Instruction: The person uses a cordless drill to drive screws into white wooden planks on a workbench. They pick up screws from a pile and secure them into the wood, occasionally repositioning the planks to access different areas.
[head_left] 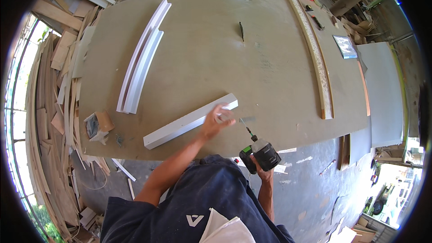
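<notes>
A white box-section bar (189, 121) lies slantwise across the near part of the brown table, with small dark specks along its upper face. Over its right end is my left hand (217, 122), smeared by motion; whether its fingers hold anything is unclear. My right hand (261, 167) is wrapped round the grip of a black cordless drill (265, 155) at the table's near edge. The drill's long thin bit (245, 126) points up and left, toward the bar's right end. A small grey flat strip (247, 119) appears beside the bit tip.
Two white channel-shaped lengths (143, 63) lie at the left of the table (202, 49). Near left stands a small open carton (100, 125) beside loose screws (119, 140). A dark pen-like tool (241, 31) lies at far centre. A long speckled strip (312, 54) runs along the right.
</notes>
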{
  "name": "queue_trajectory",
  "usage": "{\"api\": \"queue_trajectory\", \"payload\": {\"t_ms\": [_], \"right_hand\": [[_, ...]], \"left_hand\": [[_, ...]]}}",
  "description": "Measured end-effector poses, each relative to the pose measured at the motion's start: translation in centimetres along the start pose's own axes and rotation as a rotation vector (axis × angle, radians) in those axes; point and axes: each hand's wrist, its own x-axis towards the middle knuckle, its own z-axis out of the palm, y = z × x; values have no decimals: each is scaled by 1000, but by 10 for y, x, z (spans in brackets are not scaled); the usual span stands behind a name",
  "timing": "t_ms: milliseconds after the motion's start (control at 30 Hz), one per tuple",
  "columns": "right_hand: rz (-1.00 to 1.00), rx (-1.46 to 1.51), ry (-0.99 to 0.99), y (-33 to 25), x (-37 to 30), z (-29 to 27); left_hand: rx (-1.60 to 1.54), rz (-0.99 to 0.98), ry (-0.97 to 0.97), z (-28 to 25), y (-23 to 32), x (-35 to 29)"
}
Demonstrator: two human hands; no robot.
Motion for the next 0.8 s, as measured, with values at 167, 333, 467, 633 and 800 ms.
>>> {"api": "queue_trajectory", "payload": {"t_ms": [167, 333, 467, 633, 800], "right_hand": [[95, 36, -18, -9, -2, -14], [59, -5, -46, -37, 8, -21], [120, -38, -154, -39, 12, -30], [131, -231, -221, -36, 15, -31], [108, -345, -357, -40, 28, -22]], "left_hand": [[986, 40, 100, -42, -60, 46], [1004, -65, -159, -45, -74, 64], [1053, -37, -278, -42, -55, 40], [1252, 139, -214, -44, -67, -32], [987, 103, -232, -33, -80, -51]]}}
